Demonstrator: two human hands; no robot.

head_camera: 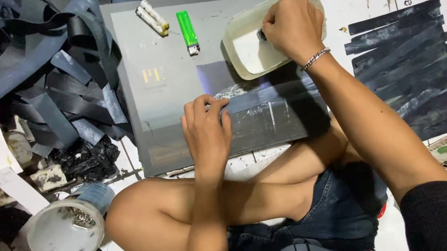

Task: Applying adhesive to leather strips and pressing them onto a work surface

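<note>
Dark rubber, in the form of a flat strip (266,96), is pressed down on a grey board (170,92) by the left hand (207,128), whose fingers are held together and curled over the strip's left end. The strip lies across the lower middle of the board, just below a cream oval container (250,49). The right hand (292,26) is placed in that container, its fingers pinched together on a small dark object (261,34) which cannot be identified. A green lighter (187,31) and two white rolls (151,17) are seen near the board's top edge. Cut strips (406,72) are laid side by side on the tiled floor to the right, and a tangled heap of strips (17,68) is piled to the left.
</note>
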